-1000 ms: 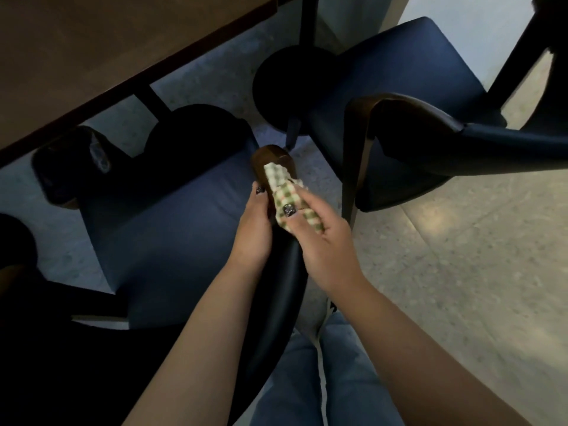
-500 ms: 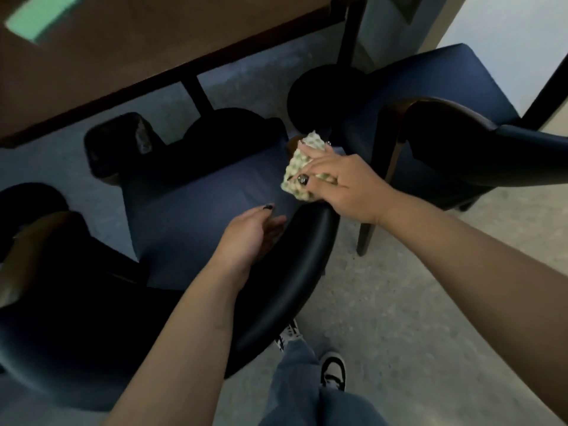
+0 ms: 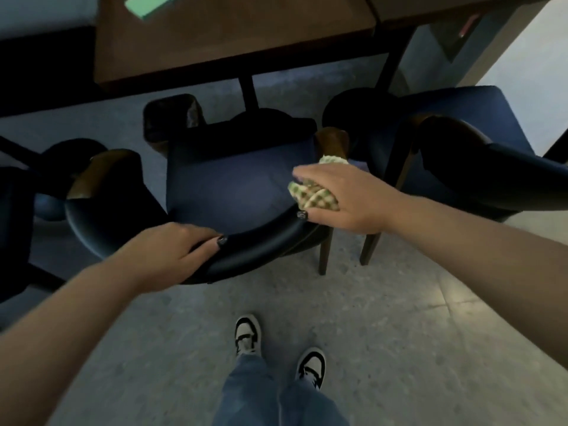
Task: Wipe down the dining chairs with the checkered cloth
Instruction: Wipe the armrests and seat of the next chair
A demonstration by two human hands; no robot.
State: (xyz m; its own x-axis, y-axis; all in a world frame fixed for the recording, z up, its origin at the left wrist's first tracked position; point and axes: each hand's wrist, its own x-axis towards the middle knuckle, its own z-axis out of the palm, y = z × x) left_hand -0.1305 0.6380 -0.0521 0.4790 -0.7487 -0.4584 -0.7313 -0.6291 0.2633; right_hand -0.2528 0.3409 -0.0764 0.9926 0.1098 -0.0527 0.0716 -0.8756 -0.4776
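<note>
A dining chair with a blue seat (image 3: 227, 189) and a curved black backrest (image 3: 264, 244) stands in front of me, its back toward me. My right hand (image 3: 344, 198) holds the bunched green-and-white checkered cloth (image 3: 313, 195) against the right end of the backrest, just below the brown wooden arm tip (image 3: 333, 142). My left hand (image 3: 175, 250) grips the top of the backrest left of centre, fingers curled over its edge.
A second blue chair (image 3: 467, 142) stands close on the right, a third chair (image 3: 18, 216) on the left. A brown table (image 3: 233, 35) with a dark leg (image 3: 247, 93) is beyond. A dark bin (image 3: 172, 118) sits under it. My feet stand on grey floor (image 3: 399, 333).
The view rose and pulled back, showing the whole chair. My right hand slid the cloth from the wooden arm tip back along the backrest. My left hand shifted left along the backrest.
</note>
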